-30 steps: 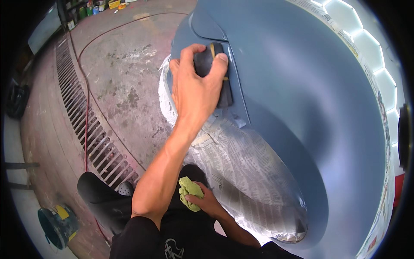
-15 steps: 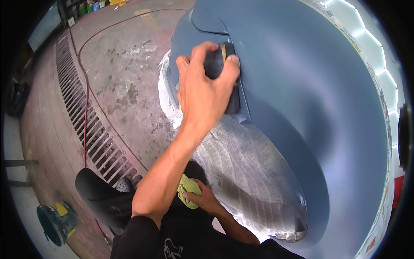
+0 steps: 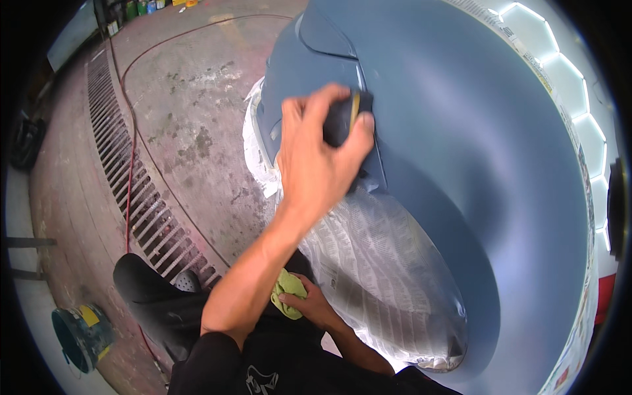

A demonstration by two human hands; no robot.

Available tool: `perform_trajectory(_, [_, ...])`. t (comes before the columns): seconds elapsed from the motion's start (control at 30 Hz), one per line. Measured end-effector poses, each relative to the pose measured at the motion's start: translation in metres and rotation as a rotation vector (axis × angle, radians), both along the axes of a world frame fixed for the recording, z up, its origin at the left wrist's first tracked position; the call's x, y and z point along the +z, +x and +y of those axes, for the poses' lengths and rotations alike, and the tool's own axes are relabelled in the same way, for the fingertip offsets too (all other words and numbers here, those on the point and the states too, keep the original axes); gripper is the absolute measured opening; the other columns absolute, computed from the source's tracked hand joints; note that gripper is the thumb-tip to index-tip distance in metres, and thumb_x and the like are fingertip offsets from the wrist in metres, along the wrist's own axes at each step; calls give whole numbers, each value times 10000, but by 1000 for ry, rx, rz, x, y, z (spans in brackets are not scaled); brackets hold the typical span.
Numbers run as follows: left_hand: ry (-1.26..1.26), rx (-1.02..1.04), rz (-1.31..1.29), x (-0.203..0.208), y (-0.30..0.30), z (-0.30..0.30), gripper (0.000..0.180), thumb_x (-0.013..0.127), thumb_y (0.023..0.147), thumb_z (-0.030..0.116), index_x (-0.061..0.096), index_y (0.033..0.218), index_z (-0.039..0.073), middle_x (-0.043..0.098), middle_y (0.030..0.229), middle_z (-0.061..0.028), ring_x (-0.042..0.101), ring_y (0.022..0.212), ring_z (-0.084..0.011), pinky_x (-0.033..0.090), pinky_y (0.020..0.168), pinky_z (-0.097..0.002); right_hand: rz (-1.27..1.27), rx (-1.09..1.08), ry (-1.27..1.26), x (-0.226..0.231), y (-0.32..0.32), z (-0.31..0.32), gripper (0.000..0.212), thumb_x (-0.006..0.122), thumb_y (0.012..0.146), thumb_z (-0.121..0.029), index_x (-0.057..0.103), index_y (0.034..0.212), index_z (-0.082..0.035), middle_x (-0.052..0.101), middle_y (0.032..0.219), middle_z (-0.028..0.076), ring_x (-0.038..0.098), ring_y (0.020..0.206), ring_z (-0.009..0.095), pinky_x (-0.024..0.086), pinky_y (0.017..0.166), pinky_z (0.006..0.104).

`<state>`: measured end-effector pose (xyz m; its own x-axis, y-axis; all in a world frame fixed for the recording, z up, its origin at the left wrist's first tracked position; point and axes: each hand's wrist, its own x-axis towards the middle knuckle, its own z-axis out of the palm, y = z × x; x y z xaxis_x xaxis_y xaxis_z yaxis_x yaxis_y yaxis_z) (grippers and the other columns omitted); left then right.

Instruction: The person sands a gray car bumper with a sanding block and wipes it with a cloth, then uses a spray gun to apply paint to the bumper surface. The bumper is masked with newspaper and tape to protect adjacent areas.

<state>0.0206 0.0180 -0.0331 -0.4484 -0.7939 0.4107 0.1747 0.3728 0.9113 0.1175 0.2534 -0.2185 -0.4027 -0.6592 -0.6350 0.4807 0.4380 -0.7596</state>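
Observation:
My left hand [image 3: 315, 155] is curled around a dark sanding block [image 3: 338, 123] with a thin yellowish layer near one edge. It presses the block to the blue-grey car body panel [image 3: 421, 85], over the narrow seam between two panels. Fingers are on the block's far left side and the thumb on its right. Lower down, close to my body, my right hand [image 3: 313, 304] grips a crumpled yellow-green cloth [image 3: 288, 296]. Below the block, a wheel covered in newspaper and clear film [image 3: 388, 263] sits inside the wheel arch.
A long floor grate [image 3: 125, 158] runs along the left, with a red hose [image 3: 133, 131] across it. A dark green bucket [image 3: 82, 339] lies at the lower left. Cans [image 3: 141, 8] stand at the far left. Masking paper [image 3: 579, 178] edges the panel, near hexagonal lights [image 3: 566, 79].
My left hand has slid the sanding block a little toward me along the seam. The right hand and the cloth stay where they were. The view has shifted slightly.

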Motion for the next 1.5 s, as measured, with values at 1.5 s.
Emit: perform_trajectory(1.5, [114, 42, -88, 23, -14, -8, 574, 794, 971, 481, 707, 1411, 122, 587, 1201, -178, 700, 1025, -342, 569, 937, -472, 33, -10, -44, -6, -3, -4, 721, 901, 988, -240, 563, 1595, -50, 724, 1368, 69, 681, 1248, 155, 547, 1098, 354])
